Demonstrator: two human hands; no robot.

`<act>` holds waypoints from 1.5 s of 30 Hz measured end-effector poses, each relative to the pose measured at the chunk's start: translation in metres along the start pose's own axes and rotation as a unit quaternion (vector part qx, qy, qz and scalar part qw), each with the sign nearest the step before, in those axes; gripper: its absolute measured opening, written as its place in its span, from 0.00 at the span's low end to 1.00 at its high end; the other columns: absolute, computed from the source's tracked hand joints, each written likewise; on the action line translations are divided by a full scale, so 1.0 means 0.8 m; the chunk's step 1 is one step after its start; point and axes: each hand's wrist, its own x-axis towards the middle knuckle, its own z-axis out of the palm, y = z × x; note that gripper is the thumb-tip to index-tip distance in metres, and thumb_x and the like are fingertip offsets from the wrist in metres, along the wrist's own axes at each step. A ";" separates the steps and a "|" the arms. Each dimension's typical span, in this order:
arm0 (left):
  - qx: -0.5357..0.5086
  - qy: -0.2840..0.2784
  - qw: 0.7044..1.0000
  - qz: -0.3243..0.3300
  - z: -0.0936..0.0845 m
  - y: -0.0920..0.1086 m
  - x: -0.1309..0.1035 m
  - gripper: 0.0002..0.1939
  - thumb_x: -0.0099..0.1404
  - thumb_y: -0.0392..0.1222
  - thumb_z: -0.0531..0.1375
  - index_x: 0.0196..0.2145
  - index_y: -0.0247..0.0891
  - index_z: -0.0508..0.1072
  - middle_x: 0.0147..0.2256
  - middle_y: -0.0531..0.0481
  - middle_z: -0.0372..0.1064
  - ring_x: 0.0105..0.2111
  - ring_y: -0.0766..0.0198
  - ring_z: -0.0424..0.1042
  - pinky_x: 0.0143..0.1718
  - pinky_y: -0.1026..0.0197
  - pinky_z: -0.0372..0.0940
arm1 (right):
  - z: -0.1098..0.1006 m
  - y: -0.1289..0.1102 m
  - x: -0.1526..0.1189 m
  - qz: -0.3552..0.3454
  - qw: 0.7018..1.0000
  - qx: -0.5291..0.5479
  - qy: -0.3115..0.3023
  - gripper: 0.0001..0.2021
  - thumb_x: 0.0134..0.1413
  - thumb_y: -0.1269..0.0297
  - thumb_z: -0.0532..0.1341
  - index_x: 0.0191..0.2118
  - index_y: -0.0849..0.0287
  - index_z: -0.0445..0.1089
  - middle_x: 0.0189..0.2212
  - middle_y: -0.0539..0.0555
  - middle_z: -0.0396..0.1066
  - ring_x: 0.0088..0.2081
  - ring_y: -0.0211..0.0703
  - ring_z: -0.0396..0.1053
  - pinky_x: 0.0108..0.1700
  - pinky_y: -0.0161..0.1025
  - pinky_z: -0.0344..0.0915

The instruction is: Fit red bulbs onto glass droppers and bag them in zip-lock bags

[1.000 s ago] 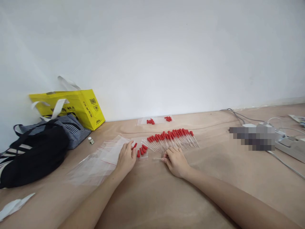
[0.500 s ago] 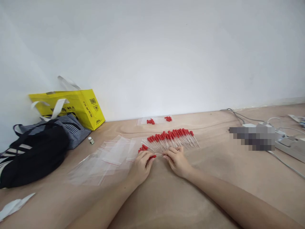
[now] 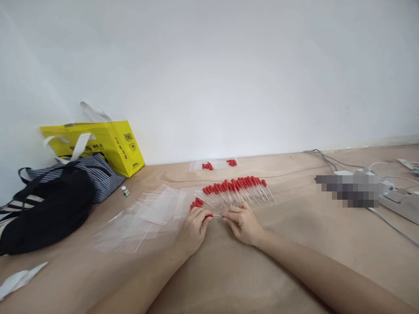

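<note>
My left hand pinches a red rubber bulb between thumb and fingers, most of it covered by them. A thin clear dropper tube runs from that bulb to my right hand, whose closed fingertips grip its other end. Whether the tube sits inside the bulb or only touches it is too small to tell. Just beyond my hands lies a slanted row of droppers, clear tubes with red bulbs on their far ends. A few loose red bulbs rest by my left knuckles.
Clear zip bags overlap on the table at left. Farther back, a bag has red bulbs on it or in it. A small bottle, a black bag and a yellow bag stand left; a power strip lies right.
My right fingers have closed in on the tube and lined it up with the bulb in my left hand. The left hand has barely moved.
</note>
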 end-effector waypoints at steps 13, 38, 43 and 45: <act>0.041 -0.031 0.997 0.054 -0.002 0.009 -0.002 0.11 0.64 0.37 0.45 0.30 0.37 0.65 0.27 0.50 0.66 0.32 0.61 0.63 0.39 0.56 0.55 | -0.003 0.002 -0.002 -0.095 0.992 -0.078 0.030 0.12 0.48 0.76 0.49 0.30 0.59 0.68 0.23 0.49 0.64 0.23 0.34 0.52 0.33 0.38 0.42; 0.100 -0.023 0.995 -0.019 -0.016 -0.004 0.005 0.09 0.63 0.41 0.49 0.38 0.40 0.66 0.36 0.48 0.69 0.40 0.59 0.64 0.47 0.53 0.48 | -0.016 0.010 0.008 -0.065 0.994 -0.084 -0.006 0.11 0.51 0.72 0.51 0.37 0.57 0.68 0.28 0.52 0.68 0.33 0.40 0.60 0.35 0.39 0.43; 0.200 0.034 0.969 -0.138 -0.026 -0.027 0.008 0.19 0.56 0.47 0.55 0.45 0.39 0.63 0.45 0.42 0.62 0.46 0.50 0.58 0.45 0.49 0.49 | -0.020 0.041 0.013 0.178 0.967 -0.113 0.144 0.12 0.52 0.69 0.50 0.38 0.57 0.68 0.31 0.54 0.71 0.34 0.42 0.62 0.37 0.40 0.43; 0.215 0.019 0.958 -0.188 -0.029 -0.031 0.008 0.22 0.53 0.49 0.58 0.45 0.39 0.64 0.44 0.41 0.62 0.46 0.49 0.58 0.42 0.49 0.52 | -0.019 0.052 0.018 0.254 0.944 -0.125 0.171 0.12 0.50 0.68 0.50 0.38 0.58 0.68 0.30 0.54 0.71 0.34 0.44 0.63 0.38 0.41 0.43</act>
